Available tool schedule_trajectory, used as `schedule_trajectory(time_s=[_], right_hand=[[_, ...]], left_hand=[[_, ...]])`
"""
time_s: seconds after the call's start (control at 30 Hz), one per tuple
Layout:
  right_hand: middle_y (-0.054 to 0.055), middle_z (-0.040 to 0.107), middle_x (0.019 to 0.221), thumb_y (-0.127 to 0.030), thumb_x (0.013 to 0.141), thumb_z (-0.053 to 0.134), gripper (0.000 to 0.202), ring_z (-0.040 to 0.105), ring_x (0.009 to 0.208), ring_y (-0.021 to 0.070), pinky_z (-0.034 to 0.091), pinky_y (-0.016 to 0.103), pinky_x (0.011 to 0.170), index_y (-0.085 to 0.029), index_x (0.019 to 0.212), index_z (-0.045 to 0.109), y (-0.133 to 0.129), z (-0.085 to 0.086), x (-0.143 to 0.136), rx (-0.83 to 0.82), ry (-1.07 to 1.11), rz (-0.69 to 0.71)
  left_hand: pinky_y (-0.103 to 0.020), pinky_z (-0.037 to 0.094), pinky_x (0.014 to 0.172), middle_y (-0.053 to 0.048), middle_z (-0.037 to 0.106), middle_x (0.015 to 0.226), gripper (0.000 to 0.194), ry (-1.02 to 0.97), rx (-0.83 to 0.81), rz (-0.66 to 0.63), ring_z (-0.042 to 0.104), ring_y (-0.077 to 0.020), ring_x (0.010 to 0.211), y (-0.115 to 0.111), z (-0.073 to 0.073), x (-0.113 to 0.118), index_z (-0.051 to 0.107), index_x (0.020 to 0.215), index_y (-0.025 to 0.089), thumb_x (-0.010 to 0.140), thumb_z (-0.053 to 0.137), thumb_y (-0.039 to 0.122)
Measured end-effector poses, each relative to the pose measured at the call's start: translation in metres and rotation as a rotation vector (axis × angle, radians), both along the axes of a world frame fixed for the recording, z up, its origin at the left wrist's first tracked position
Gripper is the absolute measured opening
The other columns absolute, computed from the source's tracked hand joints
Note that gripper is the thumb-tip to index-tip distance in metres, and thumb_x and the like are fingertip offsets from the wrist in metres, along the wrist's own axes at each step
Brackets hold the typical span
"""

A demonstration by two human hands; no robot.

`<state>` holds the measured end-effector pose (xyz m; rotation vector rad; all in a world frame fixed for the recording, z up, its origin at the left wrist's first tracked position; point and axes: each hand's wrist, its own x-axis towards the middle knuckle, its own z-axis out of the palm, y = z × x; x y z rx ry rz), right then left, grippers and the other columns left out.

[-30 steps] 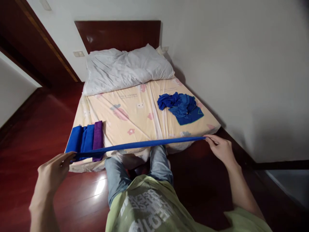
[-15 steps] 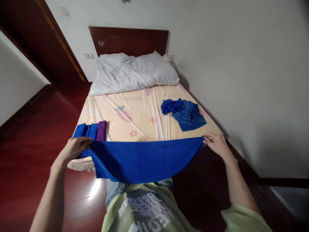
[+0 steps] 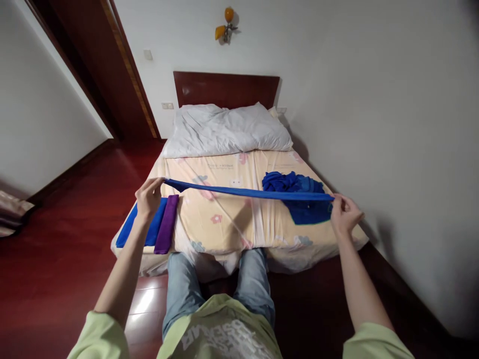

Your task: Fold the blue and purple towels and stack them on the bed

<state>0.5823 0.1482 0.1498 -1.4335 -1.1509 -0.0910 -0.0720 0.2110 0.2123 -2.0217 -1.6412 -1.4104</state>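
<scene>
A blue cloth is stretched between my hands above the bed and seen almost edge-on as a narrow band. My left hand pinches its left corner, and my right hand pinches the right end. Below my left hand, folded blue cloths lie on the bed beside a folded purple cloth. Toward the right of the bed rests a crumpled heap of blue cloths, partly hidden behind the held cloth.
The bed has a cream patterned sheet, with a white pillow or quilt against the dark headboard. A wall runs along the right. Dark red floor stretches to the left, with a striped fabric at the far edge.
Both hands have risen and moved forward over the bed. The blue cloth, earlier hanging down as a broad sheet, now appears as a thin taut band. My view has tilted up.
</scene>
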Motion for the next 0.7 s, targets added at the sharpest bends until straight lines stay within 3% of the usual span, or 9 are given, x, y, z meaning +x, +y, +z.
schedule_trajectory(time_s=[0.1,0.3,0.4,0.5,0.6,0.7], right_hand=[[0.019,0.076,0.097,-0.053,0.085,0.061,0.047,0.075,0.089,0.0292,0.063,0.044,0.081,-0.01,0.099,0.071,0.0,-0.044,-0.012,0.045,0.194,-0.078],[0.007,0.068,0.058,-0.061,0.07,0.063,0.044,0.068,0.065,0.0244,0.06,0.039,0.065,-0.017,0.072,0.067,-0.021,-0.153,-0.064,-0.116,0.384,-0.138],[0.002,0.057,0.046,-0.06,0.07,0.058,0.039,0.063,0.056,0.0228,0.057,0.037,0.057,-0.022,0.064,0.061,-0.037,-0.192,-0.085,-0.166,0.41,-0.114],[-0.001,0.05,0.041,-0.059,0.07,0.054,0.037,0.058,0.05,0.0209,0.051,0.033,0.049,-0.023,0.061,0.056,-0.047,-0.215,-0.09,-0.172,0.425,-0.152],[-0.002,0.049,0.041,-0.055,0.07,0.052,0.033,0.056,0.05,0.0198,0.047,0.03,0.046,-0.023,0.062,0.055,-0.049,-0.227,-0.079,-0.199,0.431,-0.224],[0.002,0.059,0.049,-0.048,0.071,0.055,0.026,0.058,0.057,0.02,0.049,0.028,0.051,-0.023,0.066,0.06,-0.047,-0.232,-0.06,-0.294,0.404,-0.282]], left_hand=[[-0.029,0.052,0.095,-0.011,0.073,0.117,0.032,0.02,-0.113,-0.05,0.069,-0.0199,0.107,-0.019,-0.052,-0.007,0.073,0.113,0.019,0.099,0.046,0.027],[-0.035,0.054,0.099,-0.013,0.071,0.123,0.038,0.147,-0.53,-0.133,0.069,-0.0258,0.112,-0.061,-0.192,-0.019,0.074,0.112,0.016,0.093,0.041,0.018],[-0.039,0.058,0.092,-0.016,0.072,0.12,0.041,0.238,-0.659,-0.171,0.071,-0.0309,0.108,-0.082,-0.238,-0.021,0.075,0.11,0.016,0.09,0.04,0.016],[-0.041,0.058,0.089,-0.017,0.074,0.113,0.041,0.278,-0.667,-0.184,0.071,-0.0333,0.106,-0.096,-0.253,-0.019,0.077,0.105,0.017,0.092,0.037,0.018],[-0.039,0.058,0.08,-0.018,0.075,0.107,0.041,0.291,-0.692,-0.159,0.073,-0.0322,0.097,-0.1,-0.248,-0.013,0.077,0.102,0.015,0.095,0.038,0.023],[-0.039,0.055,0.069,-0.019,0.074,0.106,0.043,0.348,-0.816,-0.091,0.074,-0.033,0.088,-0.095,-0.237,-0.006,0.077,0.108,0.014,0.098,0.04,0.035]])
